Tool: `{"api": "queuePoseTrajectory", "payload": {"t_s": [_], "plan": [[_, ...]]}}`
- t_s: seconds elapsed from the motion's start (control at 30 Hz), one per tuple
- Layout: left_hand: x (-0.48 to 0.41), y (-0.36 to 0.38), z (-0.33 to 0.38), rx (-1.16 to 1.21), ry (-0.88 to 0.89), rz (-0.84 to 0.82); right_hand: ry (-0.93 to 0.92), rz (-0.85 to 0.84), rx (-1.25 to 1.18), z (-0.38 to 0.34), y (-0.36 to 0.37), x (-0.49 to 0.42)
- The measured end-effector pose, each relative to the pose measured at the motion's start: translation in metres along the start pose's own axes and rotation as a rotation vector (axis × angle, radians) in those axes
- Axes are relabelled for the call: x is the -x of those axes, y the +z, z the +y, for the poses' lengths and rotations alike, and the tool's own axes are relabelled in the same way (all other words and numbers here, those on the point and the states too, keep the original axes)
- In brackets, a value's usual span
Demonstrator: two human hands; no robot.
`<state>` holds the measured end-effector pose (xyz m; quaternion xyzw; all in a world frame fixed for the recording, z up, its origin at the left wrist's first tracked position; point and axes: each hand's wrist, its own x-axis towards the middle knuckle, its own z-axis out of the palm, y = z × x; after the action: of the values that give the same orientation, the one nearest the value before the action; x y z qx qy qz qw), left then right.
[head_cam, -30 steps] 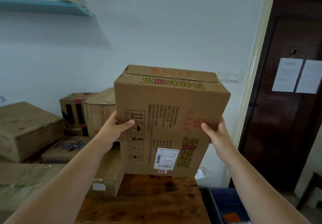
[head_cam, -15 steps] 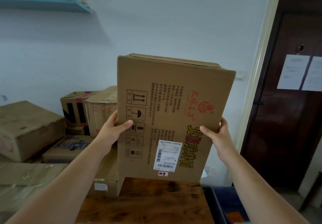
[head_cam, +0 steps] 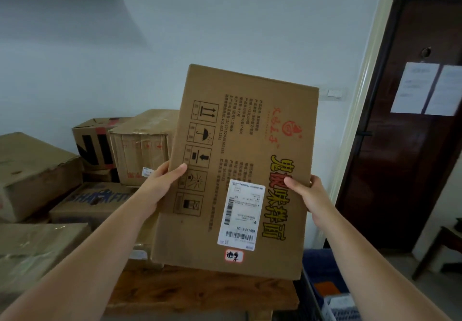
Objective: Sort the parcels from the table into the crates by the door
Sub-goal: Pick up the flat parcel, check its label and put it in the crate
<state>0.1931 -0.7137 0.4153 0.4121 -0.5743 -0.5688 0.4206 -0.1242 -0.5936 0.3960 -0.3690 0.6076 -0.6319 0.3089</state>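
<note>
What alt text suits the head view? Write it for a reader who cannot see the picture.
A person's left hand and right hand grip the side edges of a tall cardboard box, its white shipping label facing the camera. Behind it are a wooden table, more boxes stacked at left, and a dark door at right.

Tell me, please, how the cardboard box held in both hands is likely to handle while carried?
The box is probably stiff: its faces look flat where gripped. It seems fairly light for its size, since the left hand and right hand hold it up by its sides alone. Smooth cardboard might slip in such a grip.
</note>
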Motion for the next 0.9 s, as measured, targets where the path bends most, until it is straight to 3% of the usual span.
{"api": "queuePoseTrajectory", "payload": {"t_s": [0.3, 0.9], "plan": [[0.011, 0.021, -0.021, 0.099, -0.22, -0.074, 0.154, -0.199, -0.161, 0.019, -0.036, -0.001], [-0.048, 0.074, -0.063, 0.055, -0.169, -0.154, 0.171, 0.027, -0.17, 0.064, -0.086, -0.022]]}}
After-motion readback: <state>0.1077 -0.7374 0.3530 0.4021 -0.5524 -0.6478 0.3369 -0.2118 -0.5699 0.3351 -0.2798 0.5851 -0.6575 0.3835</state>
